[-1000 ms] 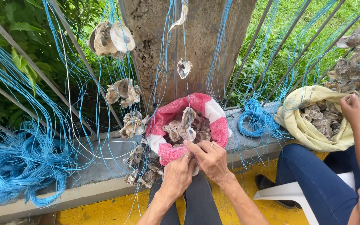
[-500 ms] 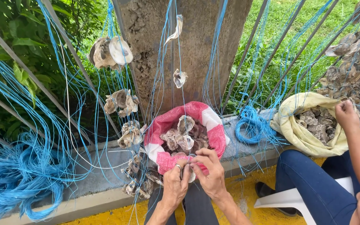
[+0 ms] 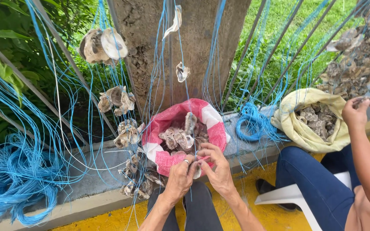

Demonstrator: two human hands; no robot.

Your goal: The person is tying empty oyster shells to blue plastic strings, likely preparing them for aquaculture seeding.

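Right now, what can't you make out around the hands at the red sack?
- Head view: the shell between left hand and right hand is mostly covered by fingers.
- Red-and-white sack: its depth is hidden by shells.
- A co-worker's hand: what it grips is too small.
- Blue cord pile: cut off at the left edge.

The oyster shells [image 3: 176, 139] look rough, chalky and matt. The red-and-white sack [image 3: 217, 128] is woven plastic with a slight sheen. The blue string [image 3: 253, 124] is smooth plastic. The concrete post [image 3: 193, 51] is coarse and weathered.
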